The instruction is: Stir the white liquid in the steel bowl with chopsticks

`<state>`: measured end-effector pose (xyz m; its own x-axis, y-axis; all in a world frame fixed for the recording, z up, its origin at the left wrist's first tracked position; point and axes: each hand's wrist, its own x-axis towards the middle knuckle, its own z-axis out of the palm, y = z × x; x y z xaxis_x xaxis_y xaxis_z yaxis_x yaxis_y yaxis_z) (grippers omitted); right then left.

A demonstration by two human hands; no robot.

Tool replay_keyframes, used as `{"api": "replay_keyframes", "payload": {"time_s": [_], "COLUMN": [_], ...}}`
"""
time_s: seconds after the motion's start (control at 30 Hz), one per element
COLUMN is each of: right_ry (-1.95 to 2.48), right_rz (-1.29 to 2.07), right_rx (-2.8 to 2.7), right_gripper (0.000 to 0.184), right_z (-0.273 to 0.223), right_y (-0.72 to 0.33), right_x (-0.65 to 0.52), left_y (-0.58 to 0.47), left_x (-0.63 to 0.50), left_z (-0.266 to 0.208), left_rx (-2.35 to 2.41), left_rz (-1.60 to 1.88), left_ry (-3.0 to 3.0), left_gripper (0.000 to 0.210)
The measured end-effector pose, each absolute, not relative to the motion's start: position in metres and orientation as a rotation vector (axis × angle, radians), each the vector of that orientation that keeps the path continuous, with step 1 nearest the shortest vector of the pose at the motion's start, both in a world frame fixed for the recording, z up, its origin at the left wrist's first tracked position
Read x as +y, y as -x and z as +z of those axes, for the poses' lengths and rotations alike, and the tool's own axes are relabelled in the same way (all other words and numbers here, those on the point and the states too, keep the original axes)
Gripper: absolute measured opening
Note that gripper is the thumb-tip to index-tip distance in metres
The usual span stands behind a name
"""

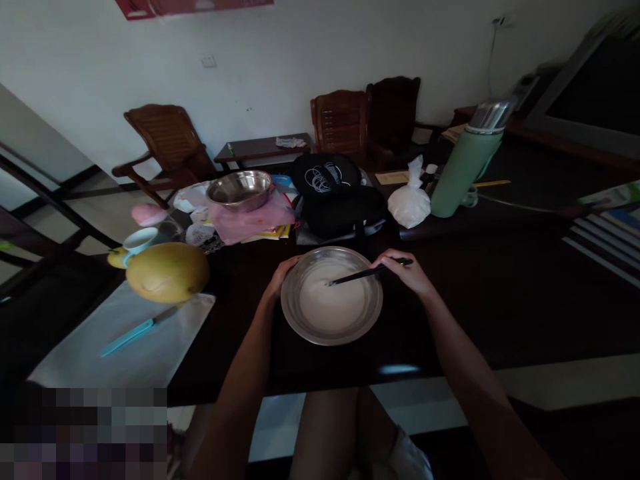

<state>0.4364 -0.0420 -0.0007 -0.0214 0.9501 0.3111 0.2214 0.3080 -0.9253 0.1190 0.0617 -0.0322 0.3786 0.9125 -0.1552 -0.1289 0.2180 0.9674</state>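
Metal bowl (331, 295) of white batter on dark table (500, 300), front centre. Left hand (280, 275) clasps rim; right hand (405, 270) pinches chopsticks (367, 273), tips in batter. Likely light, rigid, slick; best steadied at rim.

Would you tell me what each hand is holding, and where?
Right hand grips dark chopsticks at their upper end; left hand holds the metal bowl by its rim.

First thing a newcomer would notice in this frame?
Dead centre on the dark table, a metal bowl of pale batter: the left hand grips its rim while the right hand holds dark chopsticks with their tips in the batter. To the left, a big yellow-green fruit sits by a white board with a teal knife on it. A green flask stands at the back right.
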Motion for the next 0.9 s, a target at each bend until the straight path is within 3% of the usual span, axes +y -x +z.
{"api": "replay_keyframes", "payload": {"time_s": [0.13,0.27,0.47,0.63,0.73,0.9], "right_ry": [1.15,1.076,1.142,1.064,1.074,1.132], "right_rz": [0.84,0.941,0.799,0.944,0.879,0.771], "right_rx": [-1.301,-1.487,-1.324,-1.436,-1.552,-1.299], "right_gripper": [0.035,0.036,0.033,0.035,0.032,0.034], "right_z": [-0.004,-0.003,-0.004,-0.005,-0.004,-0.005], "right_y": [-0.443,-0.436,-0.445,-0.439,-0.433,-0.443], "right_x": [-0.043,-0.043,-0.041,-0.042,-0.042,-0.042], "left_y": [-0.119,-0.119,-0.118,-0.117,-0.117,-0.119], "left_x": [0.062,0.062,0.062,0.063,0.062,0.059], "left_z": [-0.034,-0.035,-0.035,-0.033,-0.032,-0.031], "left_rx": [0.916,0.914,0.936,0.926,0.924,0.935], "left_rz": [0.878,0.892,0.869,0.898,0.896,0.889], "left_ry": [-1.116,-1.11,-1.103,-1.165,-1.152,-1.096], "left_gripper": [0.046,0.045,0.046,0.044,0.043,0.041]}}
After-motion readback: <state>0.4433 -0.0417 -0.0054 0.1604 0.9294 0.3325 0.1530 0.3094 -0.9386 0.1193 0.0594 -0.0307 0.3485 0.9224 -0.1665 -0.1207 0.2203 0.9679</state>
